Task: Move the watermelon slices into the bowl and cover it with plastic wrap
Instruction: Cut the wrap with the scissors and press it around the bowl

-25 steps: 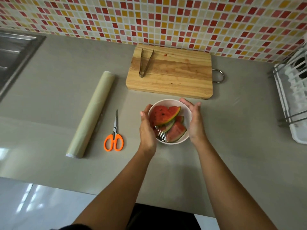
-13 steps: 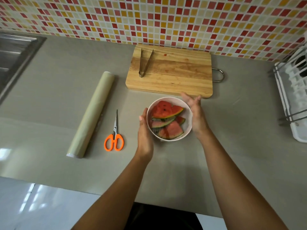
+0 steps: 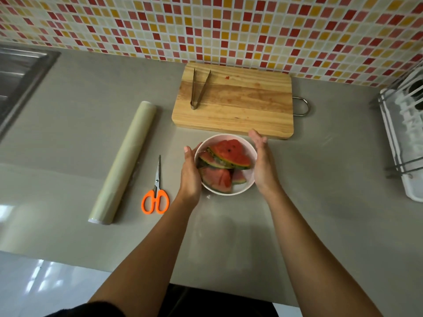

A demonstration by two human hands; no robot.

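Slices in bowl | my hands, left and right, cup its sides, likely smoothing film | next: check seal; roll at nine o'clock.

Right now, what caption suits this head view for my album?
Two hands, left hand and right hand, cup a bowl of watermelon slices beside scissors.

Matt grey bench, smooth. Grained wooden cutting board with a metal loop; dull steel tongs. Glossy pale bowl. Scissors: orange plastic handles, shiny blades. Glazed mosaic tiles.
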